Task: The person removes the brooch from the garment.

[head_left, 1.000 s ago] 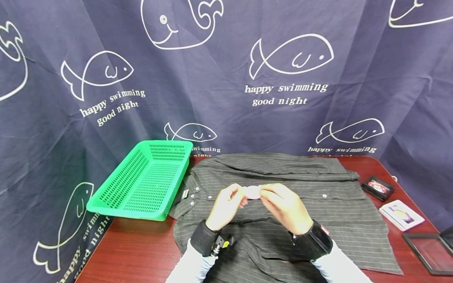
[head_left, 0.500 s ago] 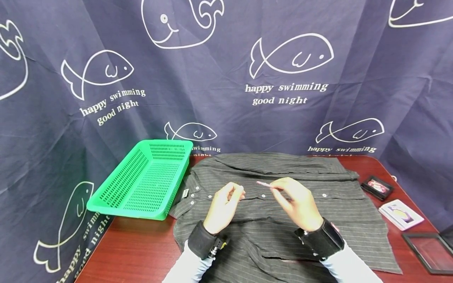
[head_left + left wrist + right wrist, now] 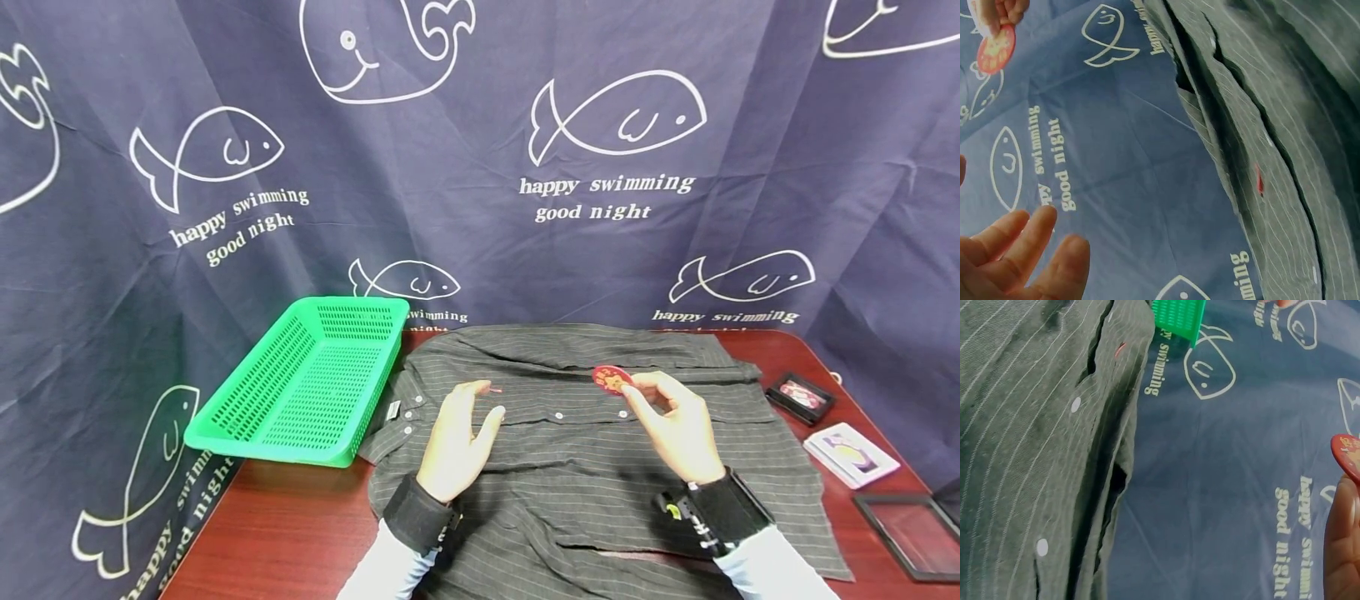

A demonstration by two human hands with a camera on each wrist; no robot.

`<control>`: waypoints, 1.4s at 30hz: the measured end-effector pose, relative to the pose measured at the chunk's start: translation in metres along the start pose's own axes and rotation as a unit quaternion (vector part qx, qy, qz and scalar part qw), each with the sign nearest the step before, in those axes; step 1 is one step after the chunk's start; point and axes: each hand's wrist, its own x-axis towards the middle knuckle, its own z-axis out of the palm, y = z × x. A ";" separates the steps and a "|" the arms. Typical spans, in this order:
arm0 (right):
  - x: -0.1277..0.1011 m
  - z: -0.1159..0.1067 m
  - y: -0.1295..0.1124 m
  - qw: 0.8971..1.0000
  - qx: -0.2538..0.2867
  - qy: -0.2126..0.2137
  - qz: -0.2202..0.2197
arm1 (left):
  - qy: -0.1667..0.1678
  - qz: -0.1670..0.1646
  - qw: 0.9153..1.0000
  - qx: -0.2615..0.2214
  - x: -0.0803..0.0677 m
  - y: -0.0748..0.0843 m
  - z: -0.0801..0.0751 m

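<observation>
A round red disc (image 3: 612,380) with a gold pattern is pinched at its edge by my right hand (image 3: 673,423), raised above the shirt. The same disc (image 3: 997,50) shows at the upper left of the left wrist view, and its edge shows at the right of the right wrist view. My left hand (image 3: 457,442) holds nothing, its fingers spread apart from the thumb over the shirt's left half. A small thin red strip (image 3: 1260,180) shows against the dark grey pinstriped shirt (image 3: 600,500), just beyond my left fingertips in the head view.
A green plastic basket (image 3: 397,350) stands at the table's left. Along the right lie a black case (image 3: 801,398), a white square item (image 3: 851,455) with a purple and yellow picture, and a black frame (image 3: 915,533). A blue printed curtain (image 3: 480,183) hangs behind the red-brown table (image 3: 225,533).
My hands have moved apart, the right one carrying the disc rightward. The disc has turned from its pale side to its red side. My left fingers have opened, and the red strip now shows near them.
</observation>
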 end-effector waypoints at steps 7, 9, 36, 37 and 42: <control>-0.003 -0.019 0.010 0.997 -0.009 -0.007 0.077 | -0.031 -0.013 0.997 0.065 -0.008 -0.011 -0.002; -0.005 -0.024 0.014 0.996 -0.008 -0.008 0.086 | -0.045 -0.017 0.996 0.075 -0.009 -0.015 -0.002; -0.035 -0.119 0.078 0.981 -0.046 -0.033 0.186 | -0.299 -0.093 0.931 0.188 -0.037 -0.043 -0.005; -0.037 -0.123 0.080 0.980 -0.051 -0.035 0.192 | -0.306 -0.094 0.929 0.187 -0.036 -0.043 -0.005; -0.045 -0.142 0.088 0.971 -0.090 -0.039 0.218 | -0.343 -0.096 0.917 0.182 -0.034 -0.040 -0.007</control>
